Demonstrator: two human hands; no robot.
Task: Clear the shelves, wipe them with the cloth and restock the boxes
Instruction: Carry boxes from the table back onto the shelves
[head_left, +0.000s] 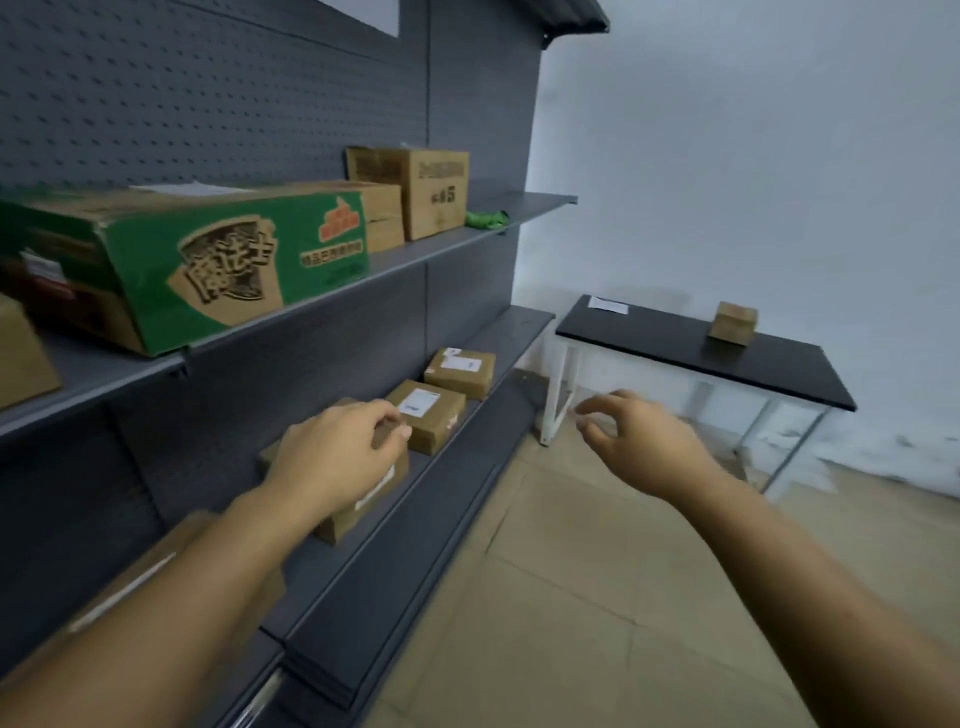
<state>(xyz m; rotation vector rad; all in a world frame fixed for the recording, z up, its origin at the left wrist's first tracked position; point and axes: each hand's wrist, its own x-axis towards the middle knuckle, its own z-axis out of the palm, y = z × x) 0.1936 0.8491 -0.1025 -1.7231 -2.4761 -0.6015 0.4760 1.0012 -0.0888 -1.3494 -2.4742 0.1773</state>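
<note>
My left hand (337, 452) rests on top of a brown box with a white label (363, 499) on the lower shelf (467, 431), fingers curled over its far edge. Two more labelled brown boxes (434, 418) (460, 371) stand behind it on the same shelf. My right hand (634, 436) hovers in the air to the right of the shelf, fingers apart, holding nothing. A green cloth (485, 218) lies at the right end of the upper shelf (530, 205). A big green carton (182, 265) and plain cartons (434, 189) stand on that upper shelf.
A black-topped table with white legs (675, 338) stands against the far wall, with one small brown box (733, 322) and a paper sheet (608, 305) on it. Another carton (140, 577) sits under my left forearm. The tiled floor (597, 597) stretches right of the shelving.
</note>
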